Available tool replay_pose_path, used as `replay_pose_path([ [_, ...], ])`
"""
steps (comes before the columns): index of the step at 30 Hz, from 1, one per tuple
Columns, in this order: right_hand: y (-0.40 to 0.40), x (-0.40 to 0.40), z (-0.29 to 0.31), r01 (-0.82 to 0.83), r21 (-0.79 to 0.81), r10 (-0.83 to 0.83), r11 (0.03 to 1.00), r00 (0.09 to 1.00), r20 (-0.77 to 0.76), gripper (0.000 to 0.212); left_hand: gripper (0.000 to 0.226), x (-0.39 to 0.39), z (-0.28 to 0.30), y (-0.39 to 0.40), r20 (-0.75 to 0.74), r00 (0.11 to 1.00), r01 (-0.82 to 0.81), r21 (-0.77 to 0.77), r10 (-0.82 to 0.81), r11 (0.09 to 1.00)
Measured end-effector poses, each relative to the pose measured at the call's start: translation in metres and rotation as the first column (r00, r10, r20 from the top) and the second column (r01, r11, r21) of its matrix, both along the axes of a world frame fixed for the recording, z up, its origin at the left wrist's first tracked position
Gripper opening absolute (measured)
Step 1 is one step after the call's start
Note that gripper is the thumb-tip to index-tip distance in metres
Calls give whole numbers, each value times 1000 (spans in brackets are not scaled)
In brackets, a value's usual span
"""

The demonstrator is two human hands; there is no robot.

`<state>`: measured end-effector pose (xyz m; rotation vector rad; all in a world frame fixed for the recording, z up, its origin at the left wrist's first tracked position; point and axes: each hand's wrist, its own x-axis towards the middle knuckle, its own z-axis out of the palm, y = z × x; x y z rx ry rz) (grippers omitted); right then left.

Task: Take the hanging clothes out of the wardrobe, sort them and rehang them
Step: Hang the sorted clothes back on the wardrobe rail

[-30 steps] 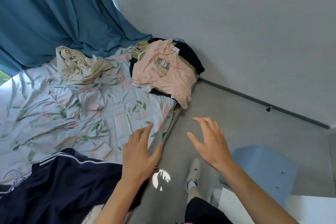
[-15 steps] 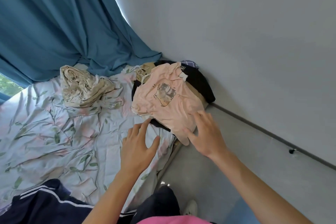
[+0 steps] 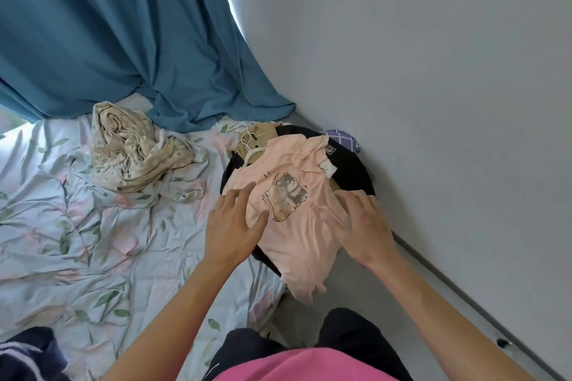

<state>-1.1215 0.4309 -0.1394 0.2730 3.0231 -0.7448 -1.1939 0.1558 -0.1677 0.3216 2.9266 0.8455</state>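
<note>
Your left hand (image 3: pixel 232 226) and right hand (image 3: pixel 365 222) lie flat, fingers spread and gripping nothing, on the peach cotton T-shirt with a cat print (image 3: pixel 294 210). It tops a pile of dark clothes (image 3: pixel 353 164) at the corner of the floral-sheeted bed (image 3: pixel 93 241). Find the white hanger (image 3: pixel 250 153) at its collar first, then lift by that so the shirt comes away alone.

One head-worn view looks steeply down, close above the bed's (image 3: pixel 93 241) corner by the wall (image 3: pixel 433 71).
</note>
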Motion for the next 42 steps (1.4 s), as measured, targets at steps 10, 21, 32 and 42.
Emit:
replay_pose_path([
  [10, 49, -226, -69, -321, -3, 318, 947, 938, 137, 57, 74, -95, -64, 21, 194, 945, -235, -149, 262, 960],
  [21, 39, -460, -257, -602, 11, 563, 799, 753, 342, 68, 84, -229, -236, 55, 384, 826, -304, -314, 414, 899],
  [32, 27, -523, -403, -551, 293, 470, 781, 828, 304, 48, 56, -337, -420, 24, 406, 712, -467, -336, 573, 818],
  [42, 39, -506, -359, -605, 143, 539, 784, 776, 327, 38, 38, -327, -411, 33, 319, 825, -458, -109, 467, 882],
])
